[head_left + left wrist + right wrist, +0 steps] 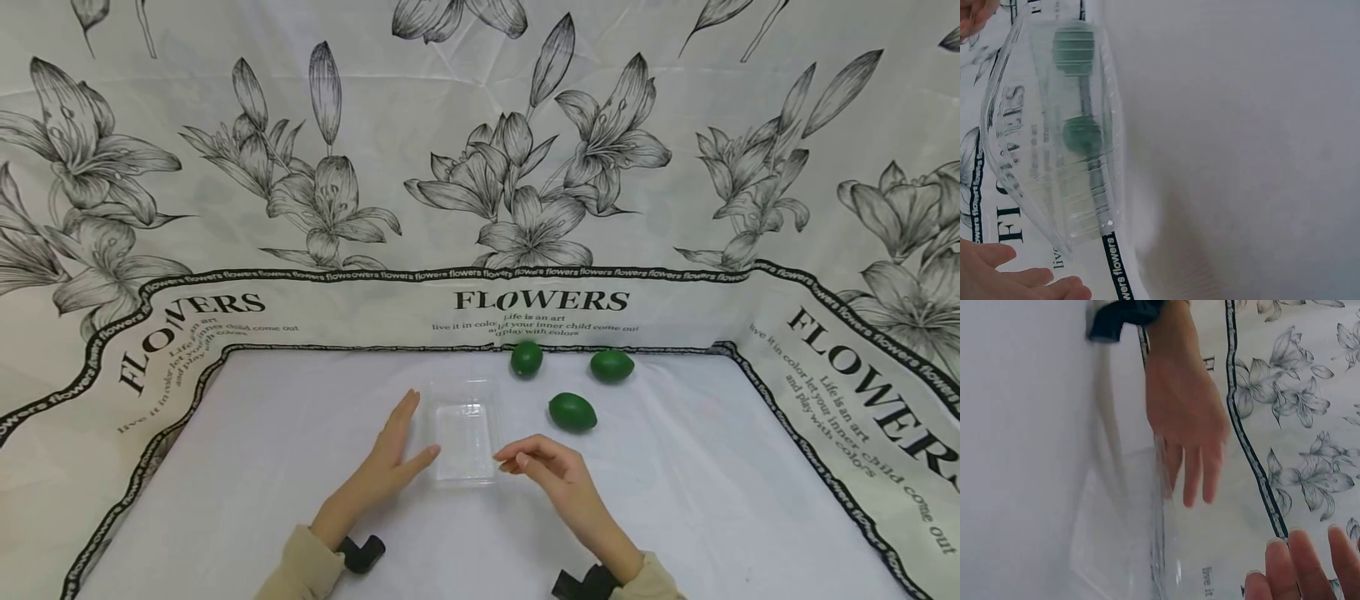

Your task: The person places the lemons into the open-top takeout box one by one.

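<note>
A clear plastic box [462, 442] stands on the white cloth between the two hands. My left hand [390, 454] is at its left side, fingers extended and thumb spread toward the wall. At the right side, my right hand [546, 467] has loosely bent fingers, with the fingertips right at the box's edge in the head view. In the right wrist view, the right hand's fingers [1297, 562] look spread and hold nothing. Three green limes lie beyond the right hand: a near one [572, 412], a far left one [527, 359] and a far right one [612, 366].
A white cloth [675, 500] covers the table. Behind and at both sides rises a floral curtain [360, 308] with a black printed border. Black wrist mounts [363, 554] sit at the cuffs of the beige sleeves [303, 567].
</note>
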### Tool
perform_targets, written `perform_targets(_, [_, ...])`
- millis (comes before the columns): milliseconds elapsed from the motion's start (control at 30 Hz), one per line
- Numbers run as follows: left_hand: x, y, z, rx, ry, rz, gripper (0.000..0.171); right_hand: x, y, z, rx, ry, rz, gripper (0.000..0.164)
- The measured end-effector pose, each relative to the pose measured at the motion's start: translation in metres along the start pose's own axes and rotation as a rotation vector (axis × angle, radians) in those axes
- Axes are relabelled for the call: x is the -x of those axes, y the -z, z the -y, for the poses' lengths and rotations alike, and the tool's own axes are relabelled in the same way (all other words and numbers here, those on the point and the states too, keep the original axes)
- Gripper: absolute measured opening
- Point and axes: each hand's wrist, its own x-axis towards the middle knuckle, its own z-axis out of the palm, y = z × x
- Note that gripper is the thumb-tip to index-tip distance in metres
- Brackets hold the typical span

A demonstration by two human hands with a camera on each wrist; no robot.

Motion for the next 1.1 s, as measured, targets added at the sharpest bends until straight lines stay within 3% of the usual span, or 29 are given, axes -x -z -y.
perform_targets(167, [0.011,-0.005,0.000,-0.085,-0.035,0.073,0.105,-0.013,0.024,0.003,0.074,0.048,-0.168,0.021])
perform_targets(300, [0.015,-0.009,0.003,-0.115,-0.060,0.103,0.116,-0.022,0.040,0.000,0.085,0.038,-0.302,0.023])
perform_targets(633, [0.015,-0.021,0.028,-0.132,-0.176,0.048,0.117,-0.042,0.085,-0.025,0.001,0.021,-0.459,0.032])
perform_targets(800, [0.013,-0.023,0.036,-0.128,-0.218,0.030,0.112,-0.040,0.101,-0.041,-0.022,-0.061,-0.474,0.036])
perform_targets(933, [0.014,-0.021,0.036,-0.120,-0.216,0.031,0.108,-0.036,0.104,-0.049,-0.006,-0.137,-0.426,0.036])
perform_targets(1100, [0.014,-0.022,0.039,-0.102,-0.225,0.023,0.105,-0.031,0.108,-0.074,0.050,-0.161,-0.351,0.039])
